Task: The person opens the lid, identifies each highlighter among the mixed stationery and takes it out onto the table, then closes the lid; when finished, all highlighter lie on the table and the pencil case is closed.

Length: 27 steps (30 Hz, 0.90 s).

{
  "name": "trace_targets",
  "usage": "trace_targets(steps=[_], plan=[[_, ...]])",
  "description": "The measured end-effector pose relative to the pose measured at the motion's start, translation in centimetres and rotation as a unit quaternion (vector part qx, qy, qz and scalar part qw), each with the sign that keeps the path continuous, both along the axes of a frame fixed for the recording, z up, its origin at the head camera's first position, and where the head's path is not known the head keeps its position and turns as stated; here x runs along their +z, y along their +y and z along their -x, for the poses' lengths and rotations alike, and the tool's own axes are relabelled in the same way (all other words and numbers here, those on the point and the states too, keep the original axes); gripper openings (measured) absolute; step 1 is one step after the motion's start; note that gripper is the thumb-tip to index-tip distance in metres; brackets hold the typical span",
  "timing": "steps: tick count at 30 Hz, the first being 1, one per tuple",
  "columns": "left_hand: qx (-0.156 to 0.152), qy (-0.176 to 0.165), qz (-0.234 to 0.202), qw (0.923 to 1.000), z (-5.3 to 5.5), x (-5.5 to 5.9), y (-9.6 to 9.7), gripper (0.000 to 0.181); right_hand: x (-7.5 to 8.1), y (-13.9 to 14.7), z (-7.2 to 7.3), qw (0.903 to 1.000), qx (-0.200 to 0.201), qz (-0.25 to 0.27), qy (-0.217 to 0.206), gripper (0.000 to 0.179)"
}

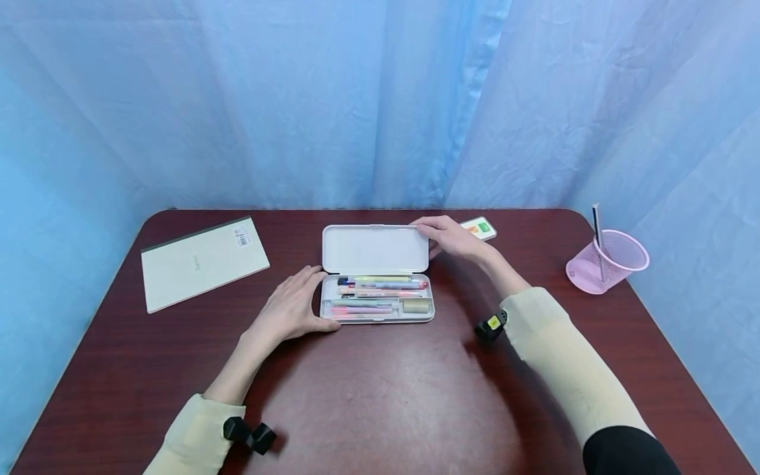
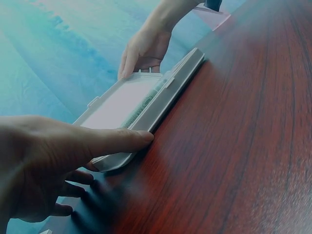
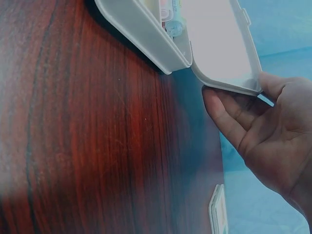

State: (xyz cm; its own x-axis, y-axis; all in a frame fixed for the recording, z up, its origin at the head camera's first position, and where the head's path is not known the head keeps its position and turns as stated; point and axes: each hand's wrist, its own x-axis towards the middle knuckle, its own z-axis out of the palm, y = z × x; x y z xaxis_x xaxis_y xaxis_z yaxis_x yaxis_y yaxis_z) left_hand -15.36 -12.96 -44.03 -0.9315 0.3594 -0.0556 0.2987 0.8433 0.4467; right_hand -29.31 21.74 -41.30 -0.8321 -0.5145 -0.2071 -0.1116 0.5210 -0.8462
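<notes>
Pens [image 1: 382, 285] lie in a white case [image 1: 380, 321], hands [image 1: 291, 307] [image 1: 452, 239] gripping its left end and lid [image 1: 375, 249].

From above, the head view faces forward and down across the tabletop [image 1: 380, 396]; wrist views — close, tilted — share the pen case [image 1: 375, 249] from opposite ends.

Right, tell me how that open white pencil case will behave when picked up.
The pencil case is probably stiff, since its walls look straight and hard-edged. Its hinged lid, held at the edge by the right hand, may swing if released. The pens lie side by side without a visible strap, so they'd likely slide or roll if tilted.
</notes>
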Motion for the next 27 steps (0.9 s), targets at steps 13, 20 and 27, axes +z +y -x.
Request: trace_targets(steps=[13, 20, 27], plan=[[0.005, -0.005, 0.002, 1.0000, 0.1, 0.0, 0.0, 0.102, 0.4, -0.3, -0.5, 0.9997, 0.003, 0.002, 0.023, 0.043], [0.006, -0.008, 0.005, 0.9999, 0.2, 0.1, 0.2, 0.101, 0.6, 0.2, -1.8, 0.9967, -0.005, -0.010, 0.080, 0.046], [0.011, -0.016, 0.002, 0.9998, 0.0, 0.2, 0.6, 0.102, 1.3, 1.1, -3.9, 0.9907, -0.064, 0.028, 0.116, 0.047]])
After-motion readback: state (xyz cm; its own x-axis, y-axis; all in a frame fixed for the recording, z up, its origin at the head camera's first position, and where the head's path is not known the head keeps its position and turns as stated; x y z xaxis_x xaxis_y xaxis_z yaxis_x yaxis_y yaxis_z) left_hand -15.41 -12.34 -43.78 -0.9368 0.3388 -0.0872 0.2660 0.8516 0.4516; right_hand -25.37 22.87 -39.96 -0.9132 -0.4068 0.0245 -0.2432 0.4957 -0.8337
